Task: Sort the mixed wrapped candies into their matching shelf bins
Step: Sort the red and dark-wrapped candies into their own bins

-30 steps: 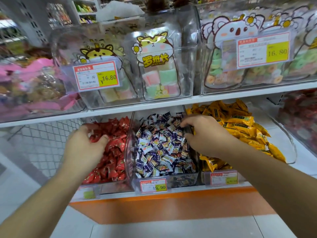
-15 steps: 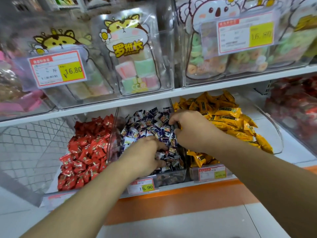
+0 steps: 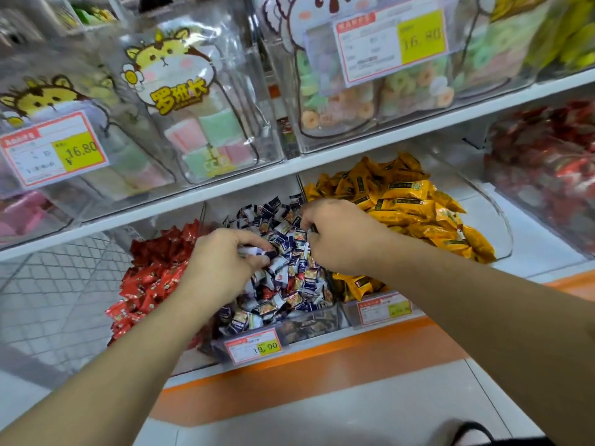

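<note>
Reaching into the middle bin [image 3: 309, 326] on the lower shelf, both hands over the heap of blue-and-white candies [image 3: 289, 275]. Left hand [image 3: 222, 265] at the left part of this heap, fingers curled, pinching one blue-and-white wrapped candy [image 3: 254, 251] between thumb and fingertips. Right hand [image 3: 338, 236] at the back right part of the same heap, fingers bent down into the candies; cannot tell whether gripping anything, fingertips hidden among the wrappers. Just left of the middle bin, touching its wall, a pile of red candies [image 3: 148, 278]. Just right of the middle bin, a pile of yellow candies [image 3: 402, 204] in a clear bin with a rounded wall [image 3: 502, 220]. On the front of the middle bin, a price tag [image 3: 254, 346] reading 19.90. Above the middle bin, on the upper shelf [image 3: 289, 169], clear boxes with cartoon animal stickers and pastel sweets, with price tags of 16.80. Below the middle bin, an orange strip [image 3: 322, 375] along the shelf base.
</note>
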